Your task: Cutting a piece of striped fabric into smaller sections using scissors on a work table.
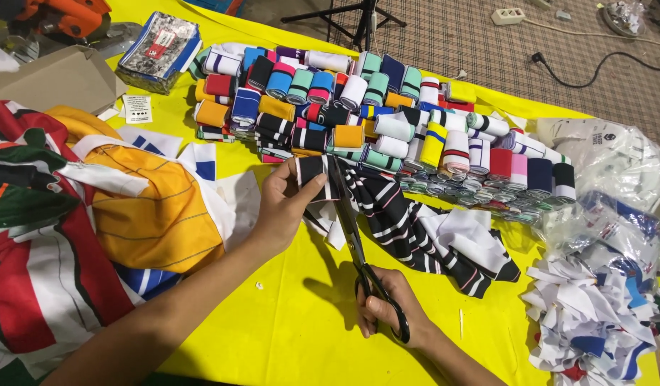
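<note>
With the left hand (283,207) pinching the striped knit band (387,214) taut and the right hand (383,311) clenched in the scissors (351,229), cutting well likely means keeping the blades square across the stripes toward twelve o'clock.

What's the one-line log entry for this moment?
left hand: holds black-and-white striped knit strip | right hand: black-handled scissors, blades at strip | yellow table

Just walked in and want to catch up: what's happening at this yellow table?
A person is cutting a black ribbed strip with white stripes. The left hand pinches a folded end of it upright, while the right hand works black-handled scissors whose blades are at the fold. Behind lies a heap of folded, many-coloured ribbed pieces. Printed fabric is piled at left, and white and blue offcuts at right, all on the yellow table.
</note>
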